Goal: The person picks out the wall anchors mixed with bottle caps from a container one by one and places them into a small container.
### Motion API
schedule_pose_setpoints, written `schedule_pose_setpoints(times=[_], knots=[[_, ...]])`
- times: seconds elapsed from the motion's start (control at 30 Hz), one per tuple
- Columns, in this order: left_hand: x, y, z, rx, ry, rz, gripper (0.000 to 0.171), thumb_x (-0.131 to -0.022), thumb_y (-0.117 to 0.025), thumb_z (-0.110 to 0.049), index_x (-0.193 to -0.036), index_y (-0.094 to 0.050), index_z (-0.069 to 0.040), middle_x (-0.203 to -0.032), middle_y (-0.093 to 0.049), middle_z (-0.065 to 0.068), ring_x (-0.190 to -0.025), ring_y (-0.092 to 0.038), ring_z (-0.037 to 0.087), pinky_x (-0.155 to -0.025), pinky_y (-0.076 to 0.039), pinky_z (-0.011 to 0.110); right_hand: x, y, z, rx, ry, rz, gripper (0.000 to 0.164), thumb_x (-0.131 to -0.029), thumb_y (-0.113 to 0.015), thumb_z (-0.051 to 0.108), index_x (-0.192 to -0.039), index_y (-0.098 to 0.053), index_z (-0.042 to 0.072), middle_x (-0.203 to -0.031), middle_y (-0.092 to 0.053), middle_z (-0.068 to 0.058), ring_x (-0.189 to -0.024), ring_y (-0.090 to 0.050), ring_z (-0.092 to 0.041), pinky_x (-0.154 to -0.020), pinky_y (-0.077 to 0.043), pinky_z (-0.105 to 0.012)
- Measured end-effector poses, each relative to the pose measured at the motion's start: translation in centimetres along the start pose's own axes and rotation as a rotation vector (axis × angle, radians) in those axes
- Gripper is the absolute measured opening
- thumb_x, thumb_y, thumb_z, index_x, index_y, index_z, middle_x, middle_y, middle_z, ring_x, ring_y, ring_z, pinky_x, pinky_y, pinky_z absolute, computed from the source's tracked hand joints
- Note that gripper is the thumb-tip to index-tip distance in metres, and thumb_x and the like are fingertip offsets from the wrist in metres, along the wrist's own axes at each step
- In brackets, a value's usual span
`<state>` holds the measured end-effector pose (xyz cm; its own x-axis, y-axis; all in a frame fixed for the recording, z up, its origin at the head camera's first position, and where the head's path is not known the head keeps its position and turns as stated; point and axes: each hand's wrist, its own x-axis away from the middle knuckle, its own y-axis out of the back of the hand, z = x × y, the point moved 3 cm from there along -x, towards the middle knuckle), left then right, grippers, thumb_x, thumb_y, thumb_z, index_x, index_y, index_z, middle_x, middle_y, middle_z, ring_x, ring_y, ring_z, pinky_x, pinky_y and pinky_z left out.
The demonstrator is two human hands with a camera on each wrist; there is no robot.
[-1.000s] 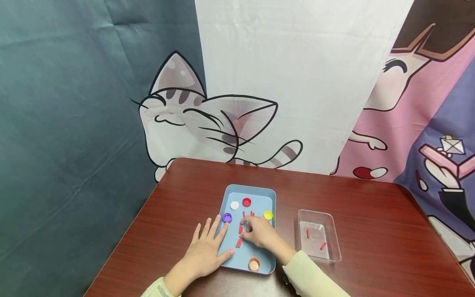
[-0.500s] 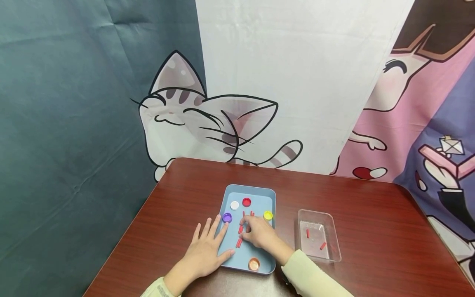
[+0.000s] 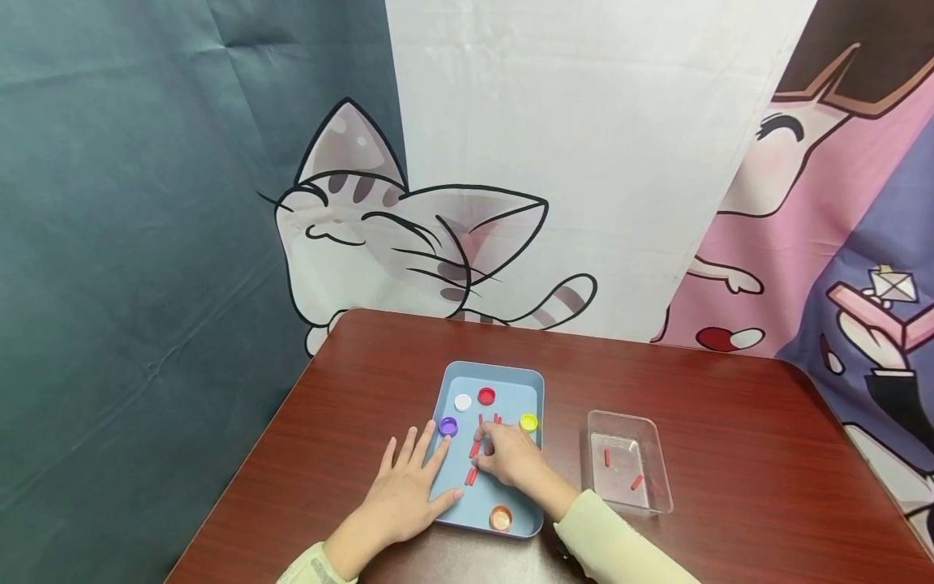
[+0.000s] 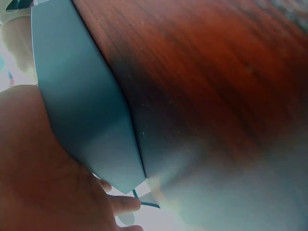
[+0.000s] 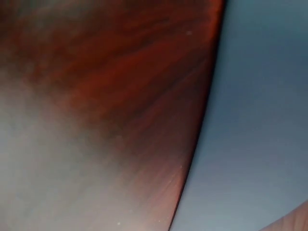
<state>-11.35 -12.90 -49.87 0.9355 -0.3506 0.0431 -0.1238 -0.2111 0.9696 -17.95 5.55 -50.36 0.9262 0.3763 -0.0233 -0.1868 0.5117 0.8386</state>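
Head view: blue tray (image 3: 467, 511) at lower centre of frame, clear box (image 3: 613, 478) at lower right, both on the brown counter (image 3: 350, 389).
Laid out: most red sticks look placed in the tray, my read.
Left over: two boxed sticks (image 3: 637, 483) not in the tray; middle sticks (image 3: 475, 448) probably not final, fingers are on them.
Stick count, tray: single stick (image 3: 480, 419) and top pair (image 3: 497, 418) above the right hand, bottom pair (image 3: 470, 477) below it. Middle sticks look like two, partly covered. About seven; the hand may hide more.
Stick count, box: two, lying apart.
Cap count: five, one each of white (image 3: 463, 402), red (image 3: 486, 396), purple (image 3: 448, 427), yellow (image 3: 529, 422), orange (image 3: 500, 519).
Left hand (image 3: 401, 495): lower centre-left, fingers spread over the tray's left edge, grasping nothing.
Right hand (image 3: 511, 454): thumb and forefinger pinching the middle sticks lengthwise.
Wrist views: mostly tray wall and counter; can't count sticks there.
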Motion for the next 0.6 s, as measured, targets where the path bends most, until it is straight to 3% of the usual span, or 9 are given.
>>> schedule_pose_setpoints(times=[0.33, 0.6], knots=[[-0.03, -0.06, -0.03, 0.0, 0.004, 0.005, 0.079, -0.098, -0.046, -0.066, -0.158, -0.037, -0.016, -0.168, -0.017, 0.015, -0.152, -0.018, 0.044, -0.118, -0.013, 0.068, -0.07, -0.04, 0.16, 0.031, -0.029, -0.018, 0.026, -0.08, -0.086, 0.025, -0.091, -0.065, 0.014, -0.064, -0.056, 0.01, -0.06, -0.05, -0.007, -0.052, -0.041, -0.023], [0.09, 0.22, -0.09, 0.006, -0.001, -0.004, 0.079, -0.098, -0.048, -0.065, -0.158, -0.038, -0.015, -0.168, -0.019, 0.016, -0.152, -0.02, 0.045, -0.117, -0.014, 0.068, 0.09, 0.06, 0.44, 0.066, -0.015, -0.044, 0.021, -0.079, -0.084, 0.019, -0.087, -0.065, 0.015, -0.062, -0.054, 0.01, -0.058, -0.048, -0.007, -0.05, -0.039, -0.024]])
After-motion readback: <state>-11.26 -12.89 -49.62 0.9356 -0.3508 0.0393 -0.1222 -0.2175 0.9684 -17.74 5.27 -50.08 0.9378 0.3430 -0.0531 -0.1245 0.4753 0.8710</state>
